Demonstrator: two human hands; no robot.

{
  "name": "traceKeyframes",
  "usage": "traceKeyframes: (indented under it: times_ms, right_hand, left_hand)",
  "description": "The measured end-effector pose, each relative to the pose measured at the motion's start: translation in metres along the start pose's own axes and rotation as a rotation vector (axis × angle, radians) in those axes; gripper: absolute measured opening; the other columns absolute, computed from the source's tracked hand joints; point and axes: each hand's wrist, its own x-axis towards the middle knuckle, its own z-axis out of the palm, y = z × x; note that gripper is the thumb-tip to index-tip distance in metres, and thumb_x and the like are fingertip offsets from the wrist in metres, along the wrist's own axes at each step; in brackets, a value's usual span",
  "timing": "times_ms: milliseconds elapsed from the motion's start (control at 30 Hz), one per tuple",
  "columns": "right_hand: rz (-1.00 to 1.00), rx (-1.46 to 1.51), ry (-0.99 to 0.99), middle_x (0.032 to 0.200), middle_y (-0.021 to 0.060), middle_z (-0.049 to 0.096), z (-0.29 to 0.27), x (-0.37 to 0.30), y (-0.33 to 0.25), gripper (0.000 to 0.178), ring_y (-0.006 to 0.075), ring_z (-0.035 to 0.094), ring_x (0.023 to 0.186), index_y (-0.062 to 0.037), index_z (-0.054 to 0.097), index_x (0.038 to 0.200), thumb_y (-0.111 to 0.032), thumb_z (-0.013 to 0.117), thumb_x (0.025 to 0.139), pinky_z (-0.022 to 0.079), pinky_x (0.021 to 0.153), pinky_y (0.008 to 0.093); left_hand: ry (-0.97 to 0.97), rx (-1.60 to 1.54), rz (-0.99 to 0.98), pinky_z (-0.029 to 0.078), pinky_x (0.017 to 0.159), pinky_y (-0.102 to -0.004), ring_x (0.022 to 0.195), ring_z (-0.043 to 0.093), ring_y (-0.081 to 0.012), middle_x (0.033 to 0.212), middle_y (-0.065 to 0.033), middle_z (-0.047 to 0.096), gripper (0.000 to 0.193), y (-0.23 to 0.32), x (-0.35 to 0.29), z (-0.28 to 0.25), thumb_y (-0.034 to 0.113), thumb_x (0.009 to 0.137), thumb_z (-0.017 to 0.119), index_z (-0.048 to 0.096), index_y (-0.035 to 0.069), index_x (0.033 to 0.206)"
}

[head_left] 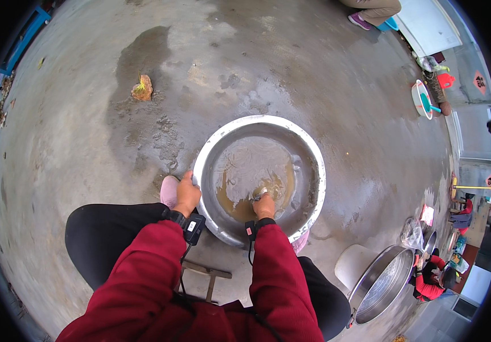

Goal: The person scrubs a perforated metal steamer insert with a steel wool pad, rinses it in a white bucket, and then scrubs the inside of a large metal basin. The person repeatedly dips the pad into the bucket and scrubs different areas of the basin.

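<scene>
A large metal basin (312,149) sits on the ground in front of me, with cloudy brown water (250,165) in its bottom. My left hand (188,195) is closed on the basin's left rim. Down inside the basin, my right hand (264,206) is at the near side of the water, its fingers bent together. A small pale patch shows at those fingertips; what it is, I cannot make out.
A wide steel pan (382,285) and a white bucket (352,263) stand at the lower right. Another person in red (431,283) is beyond them. A brown leaf (142,89) lies on the wet concrete. A white basin (421,100) with a turquoise scoop stands far right.
</scene>
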Motion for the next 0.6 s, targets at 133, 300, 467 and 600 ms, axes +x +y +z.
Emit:
traceKeyframes:
  times_ms: [133, 300, 467, 600]
  right_hand:
    - [-0.392, 0.369, 0.153, 0.087, 0.0187, 0.064, 0.003, -0.025, -0.041, 0.037, 0.0356, 0.062, 0.085, -0.0039, 0.055, 0.1, -0.012, 0.074, 0.07, 0.048, 0.078, 0.0398]
    - [-0.781, 0.577, 0.097, 0.103, 0.0201, 0.054, -0.006, -0.074, -0.112, 0.045, 0.0407, 0.059, 0.089, -0.0176, 0.05, 0.116, -0.009, 0.068, 0.075, 0.048, 0.077, 0.0448]
    - [-0.881, 0.32, 0.204, 0.09, 0.0172, 0.051, 0.002, -0.077, -0.152, 0.032, 0.0383, 0.06, 0.076, -0.0154, 0.059, 0.103, -0.014, 0.071, 0.074, 0.05, 0.067, 0.045]
    - [-0.712, 0.209, 0.274, 0.091, 0.0181, 0.053, -0.027, -0.02, -0.188, 0.027, 0.0391, 0.061, 0.075, -0.0127, 0.061, 0.098, -0.017, 0.071, 0.074, 0.051, 0.065, 0.0457]
  left_hand:
    - [-0.072, -0.002, -0.07, 0.049, 0.071, -0.0355, 0.079, 0.064, -0.0273, 0.086, -0.0136, 0.066, 0.037, 0.0, -0.013, -0.003, -0.006, 0.07, 0.062, 0.053, 0.001, 0.106]
    - [-0.18, -0.18, -0.101, 0.05, 0.07, -0.0296, 0.079, 0.061, -0.0153, 0.087, -0.0063, 0.064, 0.04, 0.011, -0.015, -0.007, -0.013, 0.068, 0.065, 0.051, 0.002, 0.102]
    - [-0.227, -0.494, -0.199, 0.051, 0.073, -0.03, 0.079, 0.061, -0.0147, 0.087, -0.0042, 0.064, 0.042, 0.011, -0.016, -0.004, -0.015, 0.064, 0.067, 0.053, 0.003, 0.098]
    - [-0.202, -0.417, -0.184, 0.05, 0.072, -0.0292, 0.078, 0.061, -0.0143, 0.086, -0.0044, 0.066, 0.04, -0.001, -0.018, 0.001, -0.013, 0.059, 0.072, 0.057, 0.002, 0.093]
